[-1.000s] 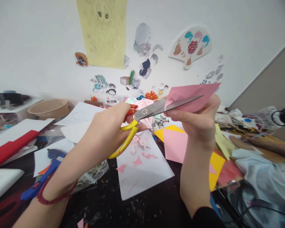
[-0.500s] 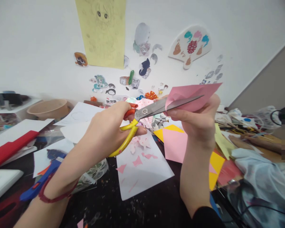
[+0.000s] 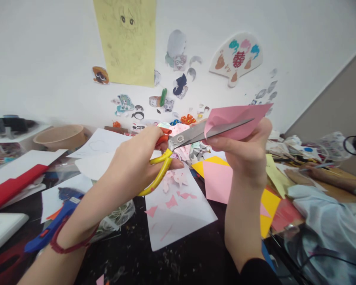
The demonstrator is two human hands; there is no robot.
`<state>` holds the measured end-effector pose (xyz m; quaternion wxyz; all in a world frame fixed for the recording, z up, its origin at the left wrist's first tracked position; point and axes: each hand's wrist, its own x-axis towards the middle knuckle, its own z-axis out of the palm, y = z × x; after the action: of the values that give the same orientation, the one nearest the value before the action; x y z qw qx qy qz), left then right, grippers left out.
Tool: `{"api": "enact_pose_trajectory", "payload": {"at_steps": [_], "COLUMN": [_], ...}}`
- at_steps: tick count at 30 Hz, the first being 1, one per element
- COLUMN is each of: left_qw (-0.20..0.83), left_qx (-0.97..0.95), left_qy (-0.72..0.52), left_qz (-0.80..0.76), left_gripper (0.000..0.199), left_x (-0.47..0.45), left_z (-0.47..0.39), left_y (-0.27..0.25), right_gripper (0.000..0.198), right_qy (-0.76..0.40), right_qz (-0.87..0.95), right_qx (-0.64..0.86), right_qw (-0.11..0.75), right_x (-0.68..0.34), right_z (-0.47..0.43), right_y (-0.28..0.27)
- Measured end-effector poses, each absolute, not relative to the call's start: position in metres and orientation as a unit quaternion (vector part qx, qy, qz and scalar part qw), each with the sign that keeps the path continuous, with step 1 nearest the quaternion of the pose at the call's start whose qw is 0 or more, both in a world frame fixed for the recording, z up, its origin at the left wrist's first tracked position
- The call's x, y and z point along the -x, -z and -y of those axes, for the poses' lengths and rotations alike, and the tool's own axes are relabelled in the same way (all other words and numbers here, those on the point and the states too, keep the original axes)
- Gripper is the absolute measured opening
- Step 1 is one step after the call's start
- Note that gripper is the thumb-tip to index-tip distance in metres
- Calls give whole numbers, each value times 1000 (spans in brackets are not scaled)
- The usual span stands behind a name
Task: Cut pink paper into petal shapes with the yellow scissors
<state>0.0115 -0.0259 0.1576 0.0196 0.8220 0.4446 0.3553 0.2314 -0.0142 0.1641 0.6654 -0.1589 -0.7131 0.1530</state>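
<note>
My left hand (image 3: 136,154) is wrapped round the yellow and orange handles of a pair of scissors (image 3: 180,139), which point to the right. One blade lies over a sheet of pink paper (image 3: 237,113), whose near edge curls up at the blades. My right hand (image 3: 249,146) pinches this paper from below, with the thumb along its lower edge. Fingers behind the paper are partly hidden. Below the hands, a white sheet (image 3: 180,221) carries several pink scraps (image 3: 171,202). A pink square (image 3: 218,182) lies on yellow paper beside my right forearm.
At the left are a blue glue gun (image 3: 57,217), a red strip (image 3: 16,184) and a tan bowl (image 3: 61,136). A translucent plastic bag (image 3: 329,225) and a co-worker's arm (image 3: 332,176) appear at the right. Behind stands a wall (image 3: 62,47) with stickers and a paper fan (image 3: 237,59).
The pink paper and my right hand have shifted slightly left in view, with the scissors still at the paper. The whole view has moved a little; the grips look the same.
</note>
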Motion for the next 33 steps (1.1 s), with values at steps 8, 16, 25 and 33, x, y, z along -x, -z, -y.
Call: {"api": "enact_pose_trajectory", "payload": {"at_steps": [8, 16, 25, 33], "left_qw": [6, 0, -1, -6], "left_qx": [-829, -836, -837, -843], "left_qy": [-351, -351, -351, -355], "left_qz": [-436, -422, -420, -404], "left_gripper": [36, 32, 35, 34], "left_x": [-9, -7, -8, -6], "left_z": [23, 26, 26, 27], "left_y": [-157, -157, -158, -156], "right_gripper": [12, 13, 13, 12], "right_qy": [-154, -154, -150, -160], "right_qz": [711, 714, 718, 715], "right_qx": [176, 183, 165, 168], "right_qw": [663, 658, 659, 659], "right_x": [-231, -232, -233, -233], "right_z": [16, 19, 18, 20], "right_y": [-165, -166, -166, -166]}}
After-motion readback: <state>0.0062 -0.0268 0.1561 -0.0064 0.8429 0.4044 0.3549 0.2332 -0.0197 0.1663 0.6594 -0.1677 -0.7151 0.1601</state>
